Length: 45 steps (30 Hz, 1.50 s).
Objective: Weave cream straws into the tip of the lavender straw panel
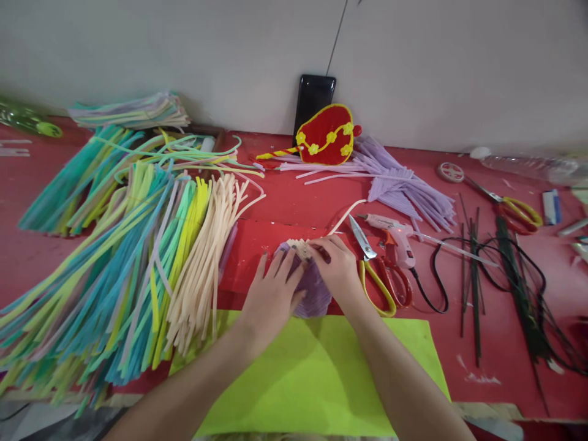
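A flat piece of purple pipe cleaners [312, 297] laid side by side, with a cream row [301, 247] along its top, rests on the red table. My left hand [271, 294] lies on its left part, fingers spread. At the upper right edge my right hand [337, 266] has thumb and fingers pinched on a cream pipe cleaner [348, 217], whose free end sticks out up and to the right. The fingertips partly hide the edge. Right of this hand lie yellow-and-red-handled scissors [377, 286] and a pink glue gun [395, 236].
Bundles of coloured pipe cleaners [138, 263] and cream ones [202, 263] fill the left. Lime felt [307, 373] covers the table's front. Behind are a red fan-shaped ornament [327, 136], a phone [314, 98] and purple pipe cleaners [399, 184]. A black cable [441, 294] and dark green stems [517, 288] lie right.
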Motion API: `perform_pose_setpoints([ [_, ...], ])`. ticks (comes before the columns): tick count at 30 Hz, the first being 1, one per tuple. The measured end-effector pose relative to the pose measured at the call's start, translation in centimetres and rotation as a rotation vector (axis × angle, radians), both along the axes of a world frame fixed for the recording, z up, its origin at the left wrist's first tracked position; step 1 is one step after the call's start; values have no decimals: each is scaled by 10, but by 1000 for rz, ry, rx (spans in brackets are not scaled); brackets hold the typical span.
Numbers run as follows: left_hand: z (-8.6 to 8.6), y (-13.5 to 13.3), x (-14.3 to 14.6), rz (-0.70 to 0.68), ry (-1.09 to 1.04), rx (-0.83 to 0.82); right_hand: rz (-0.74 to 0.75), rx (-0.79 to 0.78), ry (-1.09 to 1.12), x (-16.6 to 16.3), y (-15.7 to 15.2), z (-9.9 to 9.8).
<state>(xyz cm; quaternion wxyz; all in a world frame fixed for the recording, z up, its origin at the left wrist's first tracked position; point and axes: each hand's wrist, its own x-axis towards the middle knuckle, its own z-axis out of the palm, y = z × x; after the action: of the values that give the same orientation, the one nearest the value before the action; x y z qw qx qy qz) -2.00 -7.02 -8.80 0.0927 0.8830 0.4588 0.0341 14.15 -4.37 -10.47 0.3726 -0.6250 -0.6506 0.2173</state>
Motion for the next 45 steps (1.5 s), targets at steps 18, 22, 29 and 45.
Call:
perform_pose_setpoints([
  [18,-9,35,6,362,-481,-60,136,-93,128,18,5,-12],
  [22,-14,42,4,343,-509,-45,134,-93,114,17,5,-11],
  [29,-22,48,3,386,-640,-73,132,-89,125,15,4,-8],
  [45,-20,51,2,436,-659,-78,138,-98,156,14,2,-10],
])
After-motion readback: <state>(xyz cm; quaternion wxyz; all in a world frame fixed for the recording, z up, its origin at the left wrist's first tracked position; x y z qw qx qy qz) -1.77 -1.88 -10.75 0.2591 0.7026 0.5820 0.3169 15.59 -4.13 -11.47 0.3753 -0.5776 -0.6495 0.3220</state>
